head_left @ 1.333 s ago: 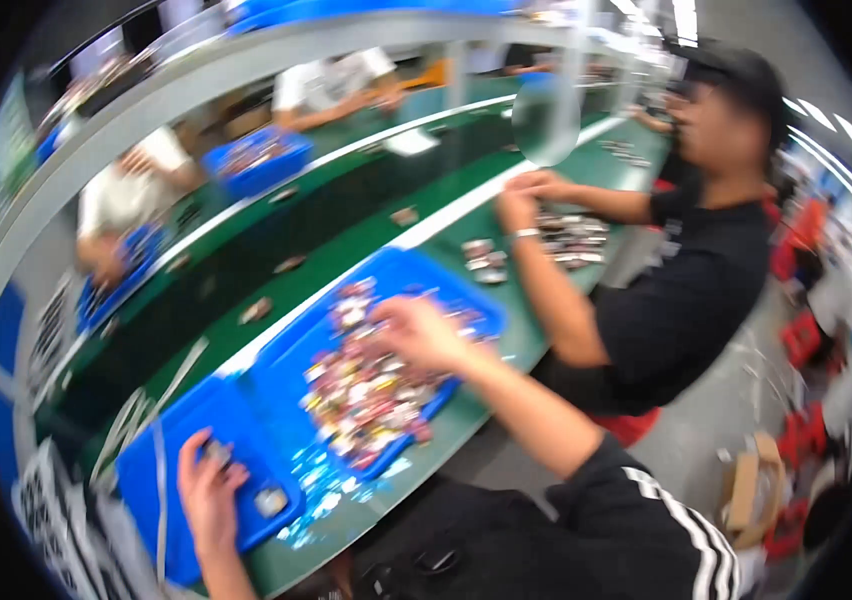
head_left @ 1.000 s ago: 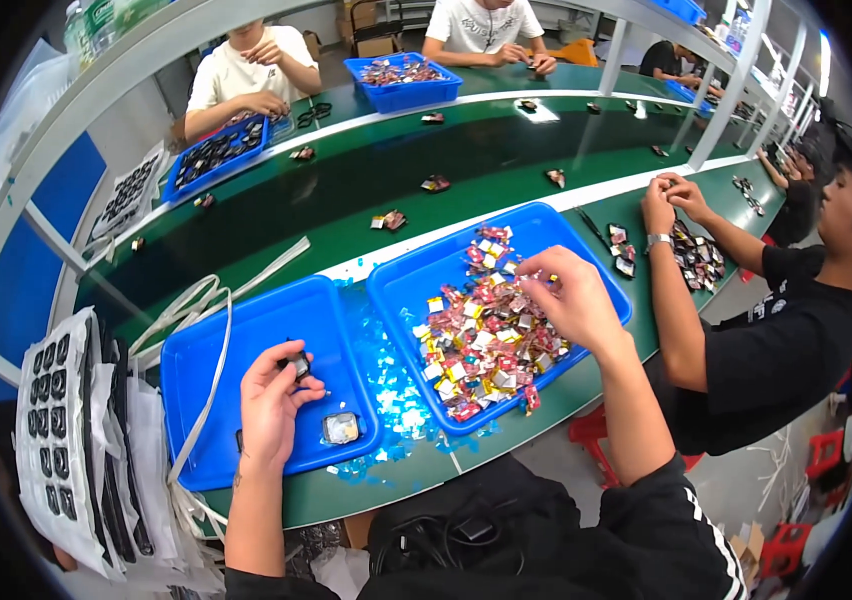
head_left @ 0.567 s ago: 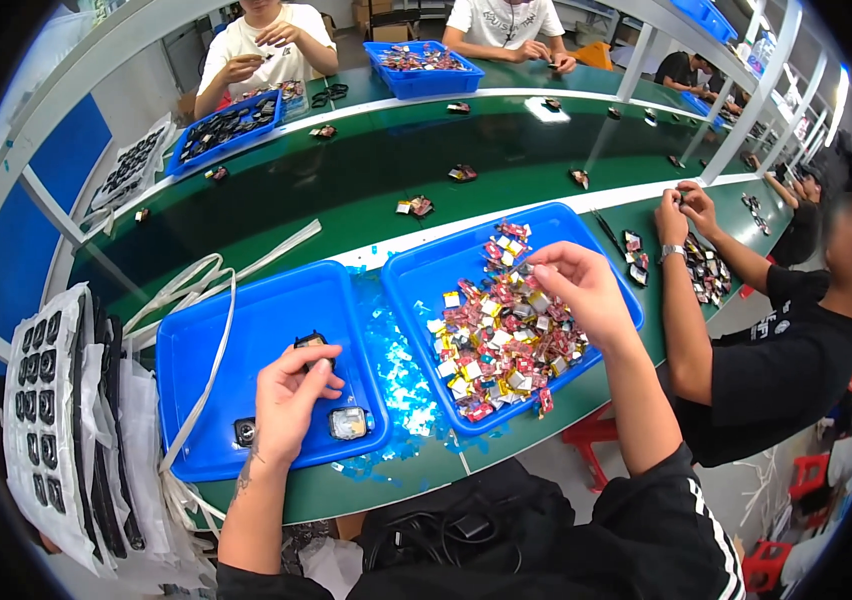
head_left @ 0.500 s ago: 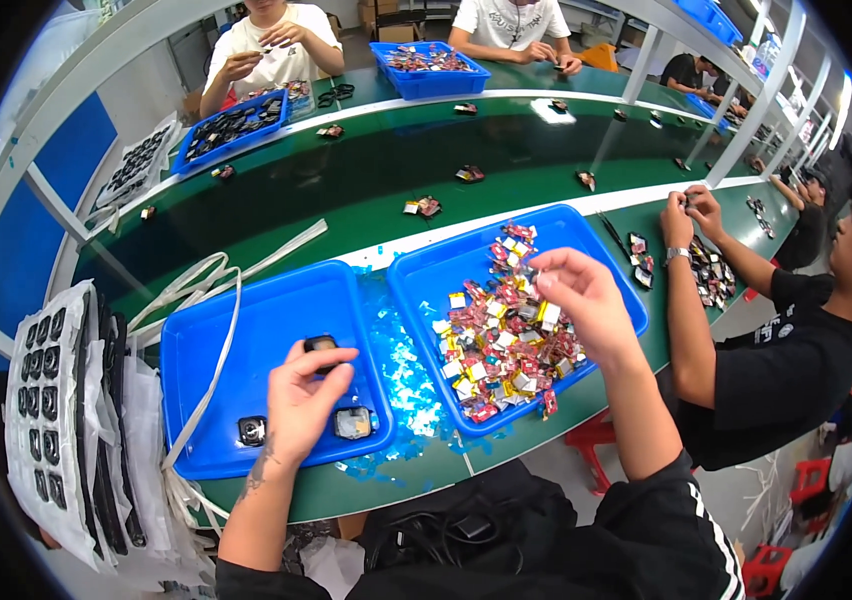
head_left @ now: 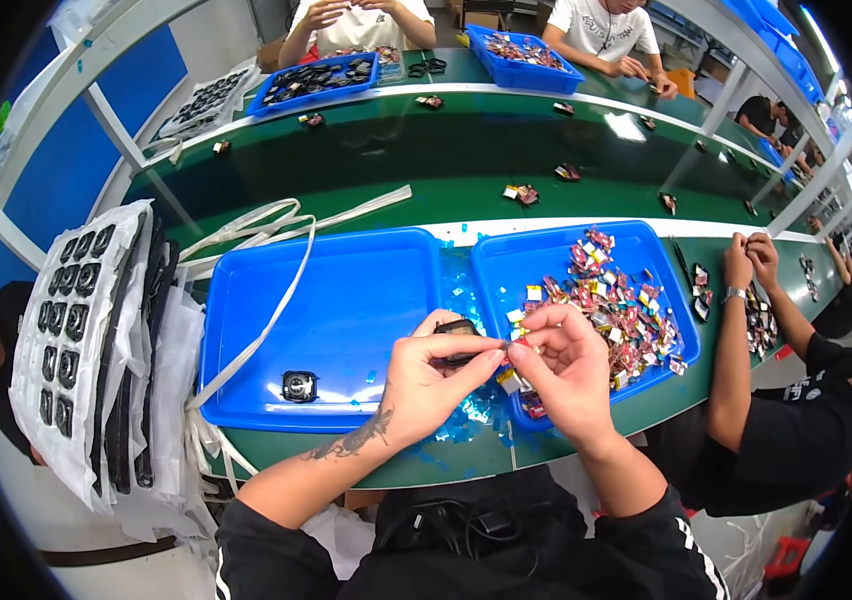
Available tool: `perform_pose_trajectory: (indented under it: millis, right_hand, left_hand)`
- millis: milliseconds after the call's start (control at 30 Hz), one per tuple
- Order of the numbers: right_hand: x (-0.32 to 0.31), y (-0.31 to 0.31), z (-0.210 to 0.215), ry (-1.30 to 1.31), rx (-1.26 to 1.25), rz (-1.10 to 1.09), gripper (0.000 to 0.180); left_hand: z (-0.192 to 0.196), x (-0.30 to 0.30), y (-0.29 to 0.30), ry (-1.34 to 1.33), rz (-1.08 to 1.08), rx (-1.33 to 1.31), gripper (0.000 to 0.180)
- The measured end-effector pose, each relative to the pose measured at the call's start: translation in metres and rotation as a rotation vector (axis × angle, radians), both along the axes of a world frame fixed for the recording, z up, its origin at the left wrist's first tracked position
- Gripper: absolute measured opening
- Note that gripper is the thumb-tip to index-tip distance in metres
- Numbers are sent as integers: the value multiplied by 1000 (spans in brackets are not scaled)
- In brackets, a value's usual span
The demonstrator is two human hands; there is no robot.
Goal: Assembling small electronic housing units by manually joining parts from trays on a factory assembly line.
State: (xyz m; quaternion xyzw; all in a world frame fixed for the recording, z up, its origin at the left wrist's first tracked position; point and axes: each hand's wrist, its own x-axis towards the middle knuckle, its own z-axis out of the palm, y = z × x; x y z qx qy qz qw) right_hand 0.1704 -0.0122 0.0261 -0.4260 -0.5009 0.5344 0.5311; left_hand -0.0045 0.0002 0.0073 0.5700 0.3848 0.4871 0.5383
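Note:
My left hand [head_left: 436,385] is closed around a black watch-like case [head_left: 458,338] and sits between the two blue trays. Right beside it, my right hand [head_left: 568,372] is closed, thumb and forefinger pinched on a small reddish piece whose kind is hard to make out. The fingertips of both hands meet there. Another black square case [head_left: 298,386] lies in the left blue tray [head_left: 246,260]. Under and behind my right hand, the right blue tray [head_left: 506,250] holds a heap of small red circuit boards with silver-and-yellow batteries [head_left: 626,315].
Blue film scraps [head_left: 456,415] litter the green bench between the trays. White straps [head_left: 296,290] hang across the left tray. Stacked padded sheets of black cases [head_left: 76,330] stand at the left. A co-worker's hands [head_left: 751,262] work at the right; parts lie along the green belt [head_left: 376,165].
My right hand has left the heap and come to my left hand, which has risen from the left tray with the black case. The whole view has shifted.

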Motion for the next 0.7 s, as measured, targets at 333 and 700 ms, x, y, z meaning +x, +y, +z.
perform_pose_trajectory:
  millis: [333, 700]
  right_hand:
    - [-3, 2, 2, -380, 208, 36, 25]
    - [8, 13, 19, -499, 310, 205, 16]
  left_hand:
    - [-9, -1, 1, 23, 63, -39, 12]
    - [18, -5, -18, 522, 129, 251, 16]
